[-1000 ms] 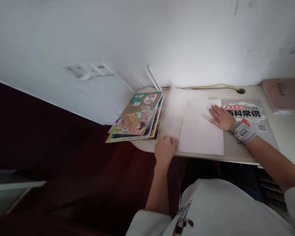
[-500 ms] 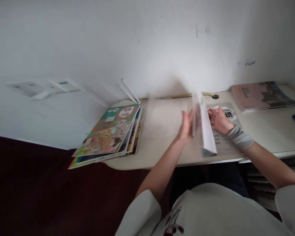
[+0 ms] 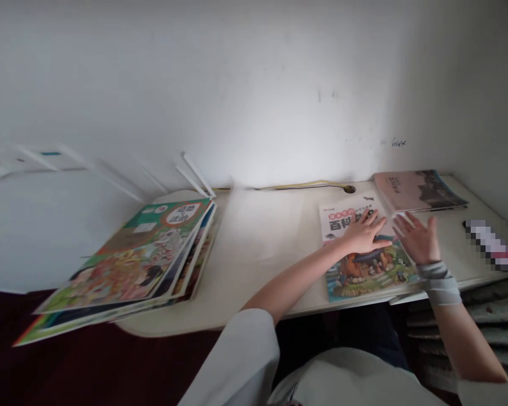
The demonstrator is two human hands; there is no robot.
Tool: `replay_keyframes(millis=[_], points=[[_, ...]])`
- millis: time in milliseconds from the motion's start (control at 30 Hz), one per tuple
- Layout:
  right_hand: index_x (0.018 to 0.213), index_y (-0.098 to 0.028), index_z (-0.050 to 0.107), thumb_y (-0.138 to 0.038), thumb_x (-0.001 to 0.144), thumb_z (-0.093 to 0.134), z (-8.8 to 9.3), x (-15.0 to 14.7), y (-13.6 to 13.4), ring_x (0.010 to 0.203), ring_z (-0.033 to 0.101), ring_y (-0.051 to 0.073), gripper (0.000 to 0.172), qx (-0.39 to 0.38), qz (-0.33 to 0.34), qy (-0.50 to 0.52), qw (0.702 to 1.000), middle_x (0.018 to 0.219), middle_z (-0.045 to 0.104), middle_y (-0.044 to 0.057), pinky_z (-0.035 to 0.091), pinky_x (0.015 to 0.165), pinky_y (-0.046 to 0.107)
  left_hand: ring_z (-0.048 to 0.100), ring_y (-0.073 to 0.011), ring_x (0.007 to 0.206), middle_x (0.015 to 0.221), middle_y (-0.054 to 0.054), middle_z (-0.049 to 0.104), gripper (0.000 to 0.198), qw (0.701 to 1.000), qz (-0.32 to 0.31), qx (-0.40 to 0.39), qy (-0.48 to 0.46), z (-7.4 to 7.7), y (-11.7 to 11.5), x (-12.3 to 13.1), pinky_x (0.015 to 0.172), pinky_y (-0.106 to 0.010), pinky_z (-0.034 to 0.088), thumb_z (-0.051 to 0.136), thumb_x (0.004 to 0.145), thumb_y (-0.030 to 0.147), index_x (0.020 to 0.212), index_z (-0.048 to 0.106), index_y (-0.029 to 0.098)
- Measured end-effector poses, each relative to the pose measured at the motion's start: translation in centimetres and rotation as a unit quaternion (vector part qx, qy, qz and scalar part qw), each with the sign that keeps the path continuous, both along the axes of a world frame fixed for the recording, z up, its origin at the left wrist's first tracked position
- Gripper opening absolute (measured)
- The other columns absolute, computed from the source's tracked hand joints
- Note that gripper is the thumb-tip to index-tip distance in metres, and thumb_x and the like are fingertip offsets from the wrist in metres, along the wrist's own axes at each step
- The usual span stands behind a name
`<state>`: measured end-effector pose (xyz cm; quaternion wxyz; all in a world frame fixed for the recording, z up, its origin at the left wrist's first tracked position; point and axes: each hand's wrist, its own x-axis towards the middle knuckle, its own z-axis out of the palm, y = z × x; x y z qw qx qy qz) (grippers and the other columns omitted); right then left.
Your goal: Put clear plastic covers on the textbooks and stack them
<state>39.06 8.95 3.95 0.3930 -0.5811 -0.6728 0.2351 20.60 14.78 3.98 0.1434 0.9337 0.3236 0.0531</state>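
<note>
A closed picture book (image 3: 366,270) with a white top and a colourful drawing lies near the front edge of the pale desk (image 3: 271,254). My left hand (image 3: 364,232) rests flat on its cover, fingers stretched out. My right hand (image 3: 415,239), a grey band on its wrist, hovers open just right of the book, fingers spread and a little blurred. Neither hand holds anything.
A fanned stack of colourful books (image 3: 131,265) hangs over the desk's left end. A pinkish book (image 3: 419,190) lies at the back right by the wall. A yellow cable (image 3: 305,185) runs to a hole in the desk. A blurred-out item (image 3: 493,245) sits far right.
The open book was flipped shut from left to right by my left hand; its cover now faces up. My right hand came off the page and lifted to the right. The view swung right.
</note>
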Motion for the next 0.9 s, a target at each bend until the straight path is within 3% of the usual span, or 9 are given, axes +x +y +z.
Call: replay_keyframes(millis=[67,133,200,300,400,533,633,767,900], points=[[0.147,-0.024,0.016,-0.048,0.091,-0.011,0.8,1.4,-1.4,0.127,0.046,0.022,0.067,0.036,-0.055,0.068,0.995,0.143,0.041,0.016,0.047,0.094,0.047,0.002,-0.0372,0.142,0.157,-0.012,0.006,0.085,1.000,-0.002,-0.011,0.029,-1.5,0.6,0.1,0.110,-0.063,0.006,0.025,0.081,0.075,0.148,0.019,0.023],[0.145,-0.026,0.026,-0.051,0.094,0.011,1.5,1.3,-3.2,0.129,0.044,0.022,0.058,0.061,-0.054,0.052,0.995,0.142,0.044,0.012,0.042,0.102,0.046,0.006,-0.0367,0.142,0.156,-0.014,0.011,0.085,0.999,-0.004,-0.006,0.042,-2.4,1.3,0.1,0.110,-0.063,0.006,0.028,0.082,0.074,0.147,0.021,0.021],[0.139,-0.030,0.038,-0.050,0.092,0.033,1.5,0.0,-5.1,0.131,0.042,0.023,0.052,0.063,0.015,-0.082,0.995,0.140,0.047,0.009,0.035,0.108,0.046,0.008,-0.0344,0.142,0.156,-0.013,0.013,0.080,0.999,0.002,0.005,0.038,-2.5,2.3,0.0,0.110,-0.061,0.009,0.028,0.085,0.070,0.147,0.021,0.020],[0.132,-0.032,0.049,-0.046,0.090,0.039,-0.3,-2.4,-7.2,0.135,0.034,0.026,0.046,0.052,0.085,-0.314,0.944,0.143,0.044,0.007,0.026,0.111,0.053,0.016,-0.0294,0.142,0.155,-0.012,0.020,0.067,0.994,0.099,0.043,0.026,-1.5,4.6,-1.1,0.111,-0.052,0.017,0.029,0.090,0.060,0.145,0.025,0.021],[0.131,-0.035,0.050,-0.049,0.089,0.038,-3.3,-2.8,-7.8,0.134,0.036,0.028,0.046,-0.004,0.031,-0.415,0.909,0.144,0.043,0.008,0.033,0.107,0.054,0.033,-0.0311,0.134,0.144,-0.019,0.039,0.060,0.975,0.208,0.063,0.043,-0.3,6.9,-3.6,0.105,-0.048,0.029,0.040,0.091,0.051,0.139,0.034,0.015],[0.141,-0.036,0.036,-0.062,0.084,0.040,-5.3,-0.9,-6.9,0.135,0.033,0.029,0.063,-0.025,-0.045,-0.431,0.901,0.145,0.040,0.008,0.035,0.106,0.052,0.055,-0.0288,0.112,0.121,-0.020,0.057,0.051,0.964,0.249,0.044,0.083,0.5,7.6,-7.7,0.090,-0.038,0.043,0.049,0.087,0.048,0.124,0.048,0.012],[0.140,-0.028,0.038,-0.064,0.081,0.044,-5.1,0.4,-5.0,0.136,0.032,0.031,0.070,-0.025,-0.082,-0.435,0.896,0.145,0.040,0.014,0.033,0.105,0.052,0.061,-0.0288,0.102,0.107,-0.018,0.064,0.039,0.958,0.262,0.031,0.116,1.2,6.2,-11.0,0.083,-0.036,0.044,0.052,0.085,0.046,0.105,0.059,0.014],[0.132,-0.020,0.048,-0.061,0.080,0.050,-4.0,1.1,-1.7,0.131,0.039,0.035,0.067,-0.021,-0.121,-0.438,0.891,0.139,0.046,0.019,0.033,0.102,0.054,0.065,-0.0269,0.067,0.056,-0.008,0.063,0.034,0.949,0.266,-0.047,0.166,2.3,4.1,-14.8,0.064,-0.033,0.046,0.070,0.067,0.049,0.060,0.061,0.017],[0.107,-0.015,0.062,-0.059,0.085,0.044,-2.8,1.6,0.5,0.109,0.056,0.033,0.052,-0.060,-0.146,-0.447,0.880,0.117,0.061,0.021,0.044,0.086,0.046,0.063,-0.0229,0.062,0.047,-0.006,0.058,0.047,0.945,0.287,-0.078,0.137,2.4,4.1,-15.9,0.062,-0.031,0.044,0.048,0.080,0.056,0.053,0.056,0.019]])
